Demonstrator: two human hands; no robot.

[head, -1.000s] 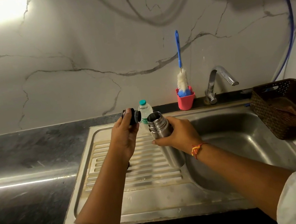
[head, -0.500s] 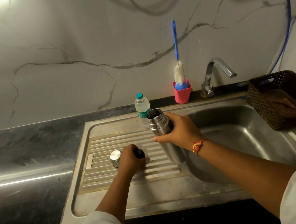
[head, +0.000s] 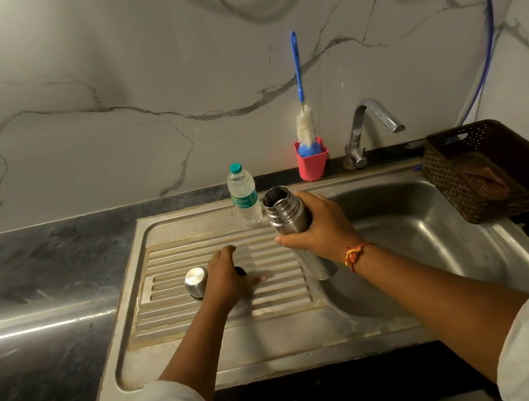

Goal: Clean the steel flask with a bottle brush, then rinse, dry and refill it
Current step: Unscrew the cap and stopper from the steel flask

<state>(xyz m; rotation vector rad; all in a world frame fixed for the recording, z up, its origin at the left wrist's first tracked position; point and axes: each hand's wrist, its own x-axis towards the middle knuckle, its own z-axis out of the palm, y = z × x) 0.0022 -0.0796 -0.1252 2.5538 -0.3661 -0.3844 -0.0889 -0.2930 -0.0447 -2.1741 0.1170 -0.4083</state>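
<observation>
My right hand (head: 325, 230) grips the open steel flask (head: 284, 214) around its upper body, holding it tilted over the left rim of the sink basin (head: 436, 242). My left hand (head: 225, 276) rests low on the ribbed drainboard (head: 188, 316) with its fingers spread. The black stopper (head: 241, 270) peeks out from under that hand, and the steel cap (head: 196, 280) lies just to its left. At the back, the bottle brush (head: 304, 124) with a blue handle stands in a pink holder (head: 313, 166).
A small plastic water bottle (head: 244, 196) stands behind the flask on the drainboard. The tap (head: 371, 121) rises behind the basin. A brown basket (head: 494, 171) sits at the basin's right edge. Dark countertop (head: 25, 273) stretches to the left.
My left hand carried the black stopper down from beside the flask mouth to the drainboard next to the steel cap and has opened over it. The flask stayed in my right hand.
</observation>
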